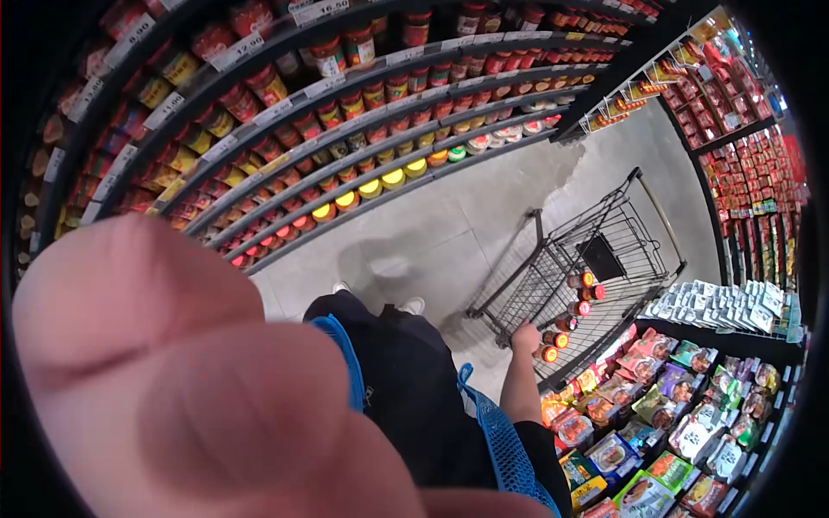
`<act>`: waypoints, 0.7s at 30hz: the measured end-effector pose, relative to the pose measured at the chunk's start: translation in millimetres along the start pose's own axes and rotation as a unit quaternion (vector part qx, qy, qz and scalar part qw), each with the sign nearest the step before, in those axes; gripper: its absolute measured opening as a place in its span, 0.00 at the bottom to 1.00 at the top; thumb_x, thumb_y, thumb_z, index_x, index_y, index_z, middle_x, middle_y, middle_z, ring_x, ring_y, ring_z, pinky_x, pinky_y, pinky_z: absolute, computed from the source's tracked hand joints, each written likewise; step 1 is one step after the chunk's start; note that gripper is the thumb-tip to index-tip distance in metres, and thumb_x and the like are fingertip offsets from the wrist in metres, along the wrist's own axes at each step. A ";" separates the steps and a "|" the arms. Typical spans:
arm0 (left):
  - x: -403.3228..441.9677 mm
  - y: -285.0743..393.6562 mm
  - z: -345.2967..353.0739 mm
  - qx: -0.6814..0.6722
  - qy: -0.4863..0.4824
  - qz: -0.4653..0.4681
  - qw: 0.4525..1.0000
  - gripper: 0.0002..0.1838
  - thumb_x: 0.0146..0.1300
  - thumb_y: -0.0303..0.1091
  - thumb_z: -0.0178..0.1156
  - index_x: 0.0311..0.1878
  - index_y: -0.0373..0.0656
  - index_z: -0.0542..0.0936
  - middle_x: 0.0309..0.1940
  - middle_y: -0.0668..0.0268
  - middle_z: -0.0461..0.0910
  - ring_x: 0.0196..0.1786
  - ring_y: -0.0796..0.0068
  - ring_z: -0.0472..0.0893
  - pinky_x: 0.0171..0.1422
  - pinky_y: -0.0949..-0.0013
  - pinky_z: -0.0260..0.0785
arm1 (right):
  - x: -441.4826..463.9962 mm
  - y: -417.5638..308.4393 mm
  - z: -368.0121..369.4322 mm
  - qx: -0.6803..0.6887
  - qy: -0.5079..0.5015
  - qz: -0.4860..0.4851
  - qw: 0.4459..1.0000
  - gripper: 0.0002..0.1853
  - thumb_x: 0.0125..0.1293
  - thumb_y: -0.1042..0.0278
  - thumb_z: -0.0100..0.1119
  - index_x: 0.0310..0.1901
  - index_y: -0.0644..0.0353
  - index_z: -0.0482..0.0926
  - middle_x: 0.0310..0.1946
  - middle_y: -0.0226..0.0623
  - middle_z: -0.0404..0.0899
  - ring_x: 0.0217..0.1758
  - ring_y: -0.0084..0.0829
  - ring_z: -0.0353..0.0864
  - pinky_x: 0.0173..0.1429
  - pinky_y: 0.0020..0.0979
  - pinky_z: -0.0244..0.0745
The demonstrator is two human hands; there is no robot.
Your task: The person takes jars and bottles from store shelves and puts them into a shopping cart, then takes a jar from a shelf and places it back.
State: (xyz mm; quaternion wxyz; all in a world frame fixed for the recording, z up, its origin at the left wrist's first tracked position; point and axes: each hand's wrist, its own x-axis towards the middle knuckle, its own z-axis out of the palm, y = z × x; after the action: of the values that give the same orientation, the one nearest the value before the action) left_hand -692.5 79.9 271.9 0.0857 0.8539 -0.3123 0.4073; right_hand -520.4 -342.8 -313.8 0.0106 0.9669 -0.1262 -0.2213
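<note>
And here we are in the aisle, with a shopping cart (600, 256) standing right of centre and a short row of jars (579, 308) inside it, lined up along the side nearer us, their orange, red and dark lids showing. That much is done: we make it about six jars in the basket, none of them up on the rim. Our right hand (525, 337) is at the cart's rim, just beside the nearest jar; whether its fingers close on the rim or only rest there, we cannot tell. Meanwhile our left hand (194, 363) looms huge and blurred across the lower left, so near the lens that we cannot tell whether it is open, closed or gripping anything. Up at the upper left, long curving shelves (325, 87) carry row upon row of shelved jars (330, 60), so plenty remain off the cart; whether our row is complete, nothing here shows. Bright packets (671, 470) fill the lower right, and a blue mesh bag (505, 445) hangs at our side, bottom centre.
</note>
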 end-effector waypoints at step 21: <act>-59.3 -10.6 -49.4 -0.070 0.059 0.098 0.991 0.19 0.66 0.41 0.58 0.25 0.42 0.65 0.18 0.67 0.70 0.18 0.73 0.71 0.18 0.72 0.56 | -108.0 45.4 110.6 0.150 0.009 -0.110 0.983 0.17 0.68 0.57 0.56 0.40 0.67 0.78 0.39 0.61 0.81 0.46 0.58 0.81 0.50 0.53 0.75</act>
State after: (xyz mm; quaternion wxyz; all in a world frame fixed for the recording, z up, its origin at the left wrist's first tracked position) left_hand -745.9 135.6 260.9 0.1234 0.7854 -0.4167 0.4407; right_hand -672.8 -355.9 -364.1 -0.1575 0.9674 -0.0506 -0.1915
